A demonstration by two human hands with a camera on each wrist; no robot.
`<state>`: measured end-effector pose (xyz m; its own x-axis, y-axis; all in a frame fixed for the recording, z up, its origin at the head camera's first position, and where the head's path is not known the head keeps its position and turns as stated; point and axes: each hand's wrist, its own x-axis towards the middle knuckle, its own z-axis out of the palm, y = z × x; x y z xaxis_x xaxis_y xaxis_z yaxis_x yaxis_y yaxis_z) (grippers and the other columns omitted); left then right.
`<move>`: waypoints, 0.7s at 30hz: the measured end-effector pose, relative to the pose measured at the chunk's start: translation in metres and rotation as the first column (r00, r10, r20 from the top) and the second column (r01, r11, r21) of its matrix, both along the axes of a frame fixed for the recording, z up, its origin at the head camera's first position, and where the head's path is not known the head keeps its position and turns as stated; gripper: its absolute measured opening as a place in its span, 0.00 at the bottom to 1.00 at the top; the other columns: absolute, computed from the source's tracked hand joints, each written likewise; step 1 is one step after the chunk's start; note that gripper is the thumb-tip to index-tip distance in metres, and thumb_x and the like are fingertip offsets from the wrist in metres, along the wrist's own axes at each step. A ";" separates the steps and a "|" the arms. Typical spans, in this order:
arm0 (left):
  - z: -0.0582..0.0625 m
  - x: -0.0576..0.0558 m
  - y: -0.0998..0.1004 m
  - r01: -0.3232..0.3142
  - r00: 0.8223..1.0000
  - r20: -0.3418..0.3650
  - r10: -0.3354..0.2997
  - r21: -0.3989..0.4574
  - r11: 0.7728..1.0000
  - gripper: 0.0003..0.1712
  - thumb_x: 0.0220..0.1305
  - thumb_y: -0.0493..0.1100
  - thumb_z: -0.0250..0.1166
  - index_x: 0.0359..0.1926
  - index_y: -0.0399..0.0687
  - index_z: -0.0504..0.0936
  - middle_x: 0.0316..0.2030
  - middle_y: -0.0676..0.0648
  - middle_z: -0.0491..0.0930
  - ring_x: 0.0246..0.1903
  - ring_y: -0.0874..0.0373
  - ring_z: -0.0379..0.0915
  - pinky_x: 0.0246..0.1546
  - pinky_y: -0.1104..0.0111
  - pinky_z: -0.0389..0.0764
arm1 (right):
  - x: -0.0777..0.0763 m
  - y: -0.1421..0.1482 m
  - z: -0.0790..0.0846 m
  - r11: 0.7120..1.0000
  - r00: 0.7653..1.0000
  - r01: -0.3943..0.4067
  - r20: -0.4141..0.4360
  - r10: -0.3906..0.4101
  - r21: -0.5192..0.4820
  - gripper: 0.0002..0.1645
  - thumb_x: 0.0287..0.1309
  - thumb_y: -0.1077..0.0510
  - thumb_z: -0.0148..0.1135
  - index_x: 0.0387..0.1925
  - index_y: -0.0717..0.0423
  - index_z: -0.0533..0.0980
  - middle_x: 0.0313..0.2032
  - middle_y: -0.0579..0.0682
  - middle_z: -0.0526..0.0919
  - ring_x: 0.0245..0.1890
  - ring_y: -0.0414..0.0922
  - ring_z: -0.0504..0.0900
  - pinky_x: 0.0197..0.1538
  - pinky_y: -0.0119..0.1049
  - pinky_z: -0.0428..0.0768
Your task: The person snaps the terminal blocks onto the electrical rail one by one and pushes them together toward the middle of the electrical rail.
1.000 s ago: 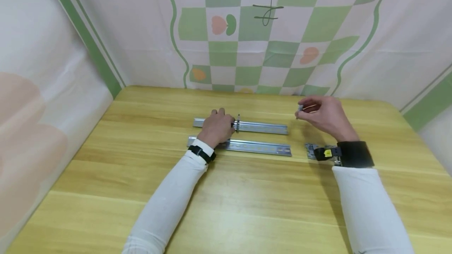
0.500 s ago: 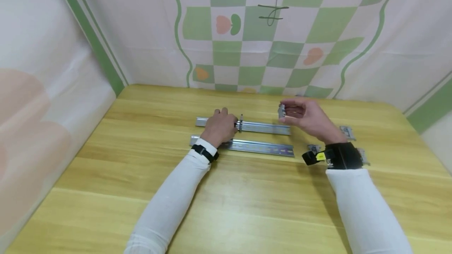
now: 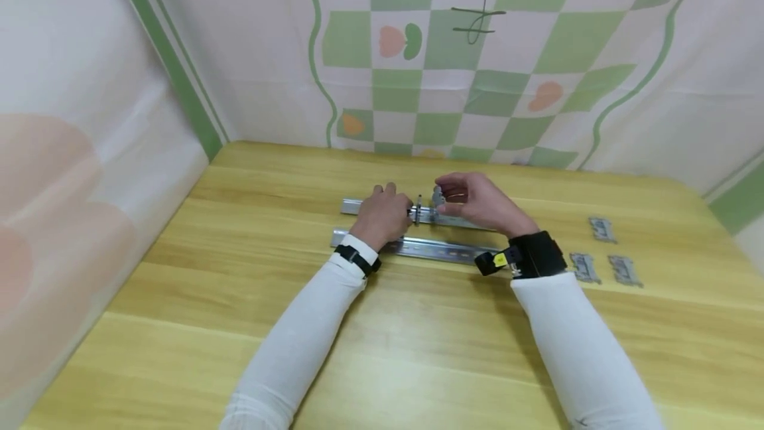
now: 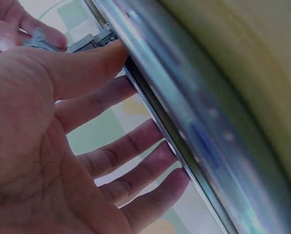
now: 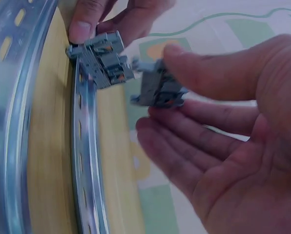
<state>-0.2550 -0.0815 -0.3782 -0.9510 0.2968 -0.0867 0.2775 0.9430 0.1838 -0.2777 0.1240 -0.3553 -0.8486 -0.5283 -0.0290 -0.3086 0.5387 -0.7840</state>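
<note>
Wide tabletop (image 3: 418, 344) margins surround both rails (image 3: 440, 251); right grip (image 3: 482, 203) pinches a block (image 5: 152, 87).

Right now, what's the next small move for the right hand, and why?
Probably lower the held terminal block onto the far slotted rail, beside the mounted block: the right hand pinches it off the rail, and the left hand grips that rail.

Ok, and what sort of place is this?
Probably a small makeshift assembly station, perhaps indoors: there's a bare wooden tabletop, patterned cloth right behind it, and metal rails with small gray parts lying on the wood.
</note>
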 end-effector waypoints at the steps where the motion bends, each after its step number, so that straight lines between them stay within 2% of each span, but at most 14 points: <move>1: 0.000 0.000 0.000 0.000 1.000 0.002 0.000 -0.003 1.000 0.17 0.72 0.52 0.63 0.56 0.53 0.85 0.58 0.41 0.73 0.54 0.46 0.69 0.43 0.58 0.82 | -0.002 -0.003 -0.001 1.000 1.000 0.000 -0.003 0.000 0.019 0.34 0.65 0.66 0.66 0.68 0.73 0.65 0.62 0.69 0.74 0.62 0.62 0.74 0.65 0.54 0.73; 6: 0.000 -0.002 -0.001 -0.003 1.000 0.008 0.003 -0.005 1.000 0.17 0.72 0.52 0.63 0.56 0.53 0.85 0.58 0.42 0.73 0.53 0.47 0.69 0.43 0.59 0.82 | -0.007 -0.012 -0.008 0.998 1.000 -0.003 -0.001 0.003 0.057 0.33 0.65 0.68 0.65 0.68 0.75 0.65 0.61 0.70 0.75 0.61 0.64 0.75 0.64 0.56 0.73; 14: 0.000 -0.002 0.001 0.002 1.000 -0.003 -0.002 -0.010 1.000 0.16 0.72 0.52 0.63 0.53 0.52 0.86 0.53 0.43 0.74 0.50 0.48 0.69 0.40 0.60 0.81 | -0.008 -0.012 -0.019 1.000 1.000 -0.006 0.010 0.006 0.025 0.33 0.65 0.68 0.65 0.67 0.75 0.65 0.60 0.70 0.76 0.61 0.63 0.75 0.64 0.55 0.73; 21: -0.002 -0.002 0.000 -0.007 1.000 -0.011 0.007 -0.012 1.000 0.17 0.71 0.52 0.64 0.54 0.51 0.85 0.51 0.43 0.74 0.49 0.48 0.69 0.39 0.60 0.81 | -0.009 -0.017 -0.023 0.999 1.000 -0.009 -0.009 0.009 0.050 0.32 0.65 0.68 0.65 0.67 0.75 0.66 0.58 0.70 0.78 0.60 0.63 0.76 0.63 0.55 0.74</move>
<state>-0.2574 -0.0811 -0.3800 -0.9539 0.2891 -0.0802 0.2728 0.9470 0.1697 -0.2869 0.1074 -0.3786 -0.8442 -0.5339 -0.0480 -0.3205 0.5744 -0.7532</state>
